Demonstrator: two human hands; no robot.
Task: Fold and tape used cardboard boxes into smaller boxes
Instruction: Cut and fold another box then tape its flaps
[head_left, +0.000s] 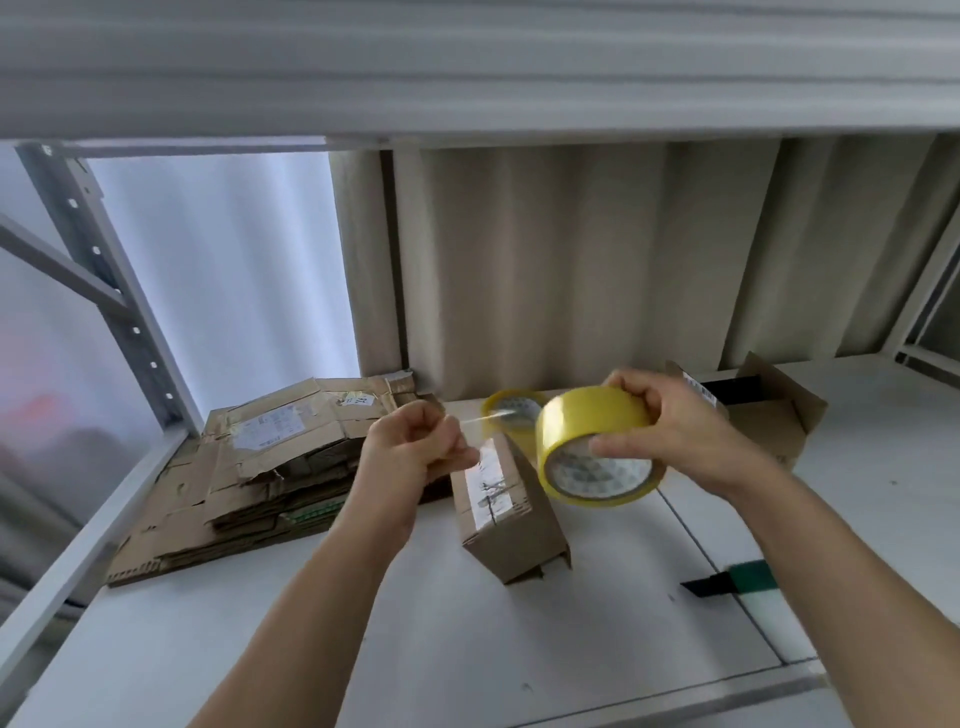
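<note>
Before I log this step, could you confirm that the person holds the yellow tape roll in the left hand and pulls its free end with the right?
The hands are swapped. In the head view the right hand holds the yellow tape roll, and the left hand pulls its free end.

Both arms raised; left hand (415, 447) fisted, right hand (670, 431) fingers curled, gripping.

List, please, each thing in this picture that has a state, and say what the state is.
Tape roll: held up in the right hand, a strip pulled out.
Tape strip: stretched, its end pinched by the left hand.
Small box: folded, lying on the shelf, old tape along its top.
Second tape roll: resting behind.
Flattened boxes: stacked at left.
Open box: flaps up.
</note>
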